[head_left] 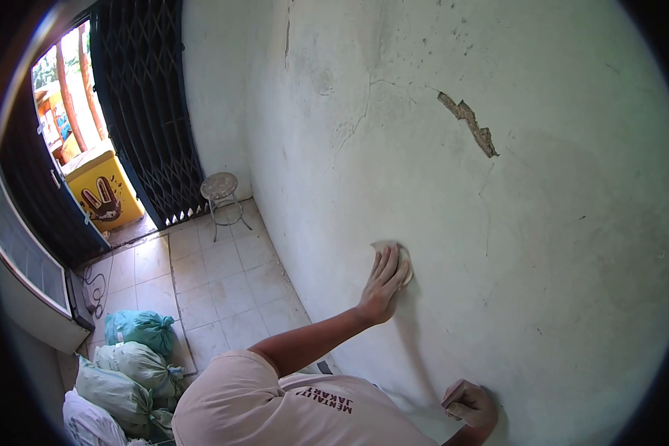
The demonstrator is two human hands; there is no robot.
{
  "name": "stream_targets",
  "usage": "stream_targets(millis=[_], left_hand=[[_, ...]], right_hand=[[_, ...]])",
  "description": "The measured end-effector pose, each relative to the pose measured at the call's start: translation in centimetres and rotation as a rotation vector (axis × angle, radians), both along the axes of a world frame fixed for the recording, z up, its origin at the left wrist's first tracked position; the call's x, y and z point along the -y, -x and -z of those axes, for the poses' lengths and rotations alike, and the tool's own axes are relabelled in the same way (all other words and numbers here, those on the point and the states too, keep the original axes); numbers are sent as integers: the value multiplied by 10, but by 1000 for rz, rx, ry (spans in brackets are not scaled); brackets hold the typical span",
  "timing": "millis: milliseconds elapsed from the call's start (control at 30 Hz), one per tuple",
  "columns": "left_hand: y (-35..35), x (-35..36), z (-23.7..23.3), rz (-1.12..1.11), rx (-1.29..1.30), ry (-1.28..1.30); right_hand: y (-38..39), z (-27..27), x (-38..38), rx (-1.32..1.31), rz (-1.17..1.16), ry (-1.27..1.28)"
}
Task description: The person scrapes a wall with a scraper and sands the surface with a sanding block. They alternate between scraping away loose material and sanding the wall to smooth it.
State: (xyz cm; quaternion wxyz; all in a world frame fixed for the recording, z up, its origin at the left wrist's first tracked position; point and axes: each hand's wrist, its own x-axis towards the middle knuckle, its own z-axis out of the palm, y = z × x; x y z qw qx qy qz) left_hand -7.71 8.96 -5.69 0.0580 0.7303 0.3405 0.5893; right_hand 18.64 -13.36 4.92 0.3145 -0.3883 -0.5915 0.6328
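My left hand (383, 279) presses a pale, folded piece of sandpaper (381, 244) flat against the wall (543, 282), fingers stretched over it. The sheet's edges show above and to the right of the fingers. Pale dust coats the back of this hand. Lower down, my right hand (470, 404) is curled into a fist close to the wall; whether it touches is hard to see. Nothing shows in its fingers. Above and right of my left hand, a jagged gouge (470, 125) exposes rough material, with thin cracks running from it.
A round stool (220, 186) stands by the wall near a dark folding gate (145, 104). Several tied sacks (140, 332) lie on the tiled floor (219, 279) at lower left, near a glass-fronted white cabinet (33, 260). Outside the doorway is a yellow box (104, 192).
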Motion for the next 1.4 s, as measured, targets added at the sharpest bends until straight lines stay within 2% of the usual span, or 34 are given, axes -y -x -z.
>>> stream_targets(millis=[67,167,267,400,567,700,833,933,1033,1133,1233,1400], left_hand=[[8,0,32,16,-89,-1],[15,0,56,17,-84,87],[13,5,45,-7,15,174],[8,-11,-12,-84,305,207],[31,-38,-111,-78,418,160],[27,-39,-133,-95,367,135],[8,-22,-89,-92,209,28],[5,-6,-30,-77,67,9],[14,3,20,-14,-53,58],[18,10,54,18,-99,130],[21,14,79,37,-146,188],[28,21,109,65,-236,287]], right_hand=[[1,-2,0,27,-1,-5],[3,-4,0,50,4,2],[7,-9,-1,75,14,-4],[6,-11,1,120,43,20],[9,-16,3,176,59,72],[8,-15,2,159,47,95],[9,-22,-1,224,40,134],[19,-19,-12,178,-48,-177],[12,-12,-12,195,-64,-128],[11,-15,-7,101,11,133],[11,-14,-7,93,31,158],[8,-2,-10,42,31,43]])
